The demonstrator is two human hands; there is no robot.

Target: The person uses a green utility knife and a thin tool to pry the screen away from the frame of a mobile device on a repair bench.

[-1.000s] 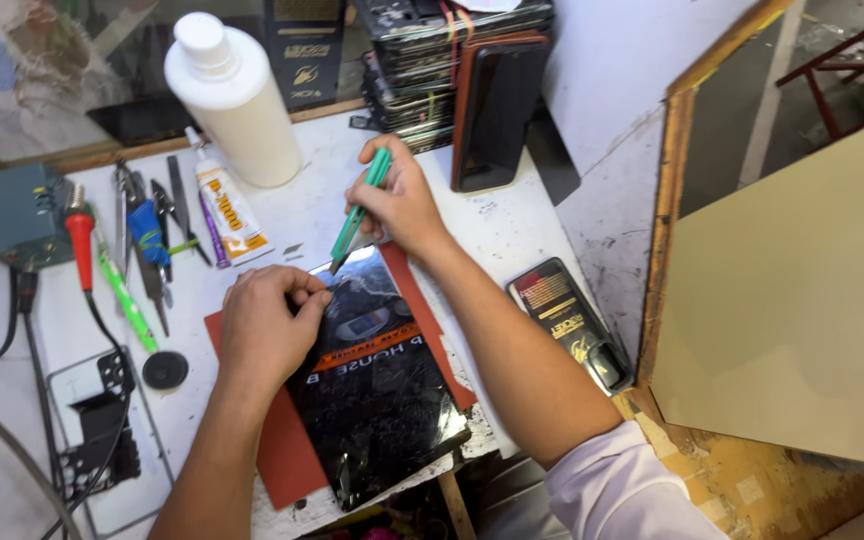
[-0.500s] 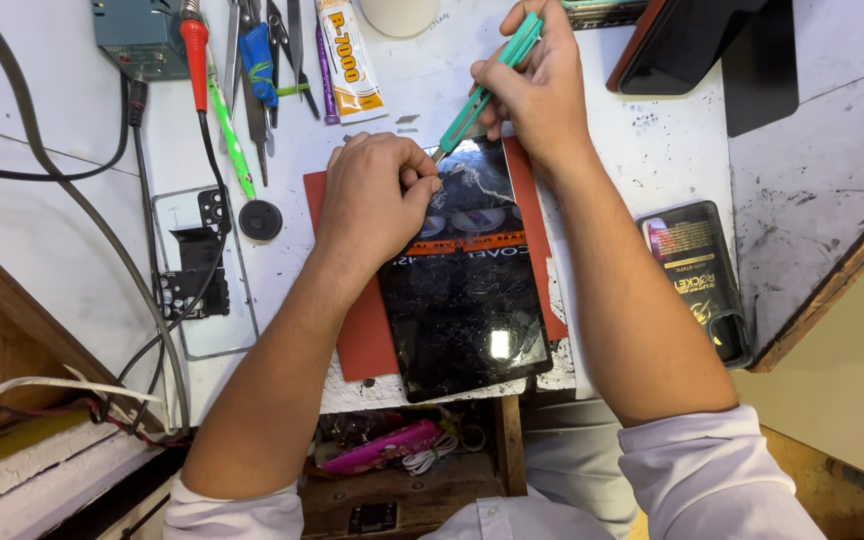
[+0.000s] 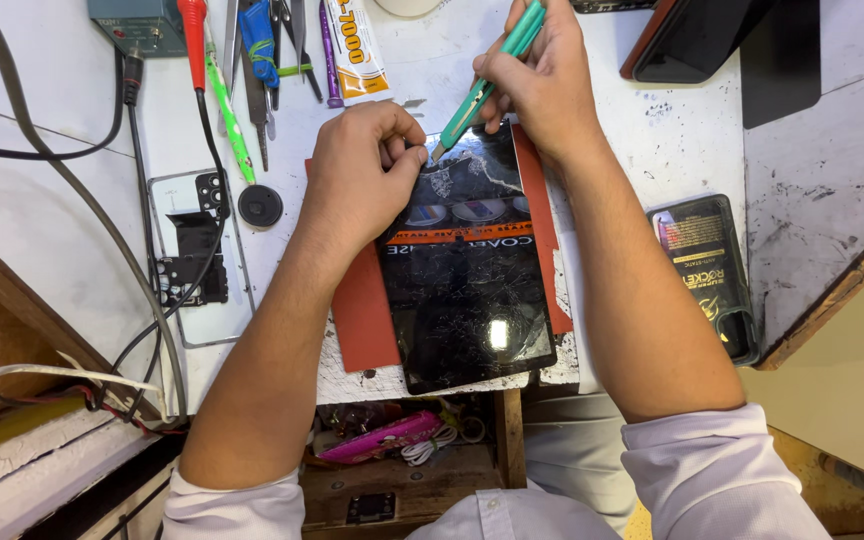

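The left hand (image 3: 362, 175) hides the cracked tablet's (image 3: 467, 290) upper left corner; the green knife's (image 3: 487, 75) blade tip there is too small to tell; the glue tube (image 3: 355, 50) is cut off by the top edge

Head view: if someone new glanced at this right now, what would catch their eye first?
Probably the cracked dark tablet, lying on a red mat in the middle of the white bench. Next, the green knife in the right hand, its tip at the tablet's top edge, where the left hand presses down with its fingers. A row of hand tools lies at the upper left.
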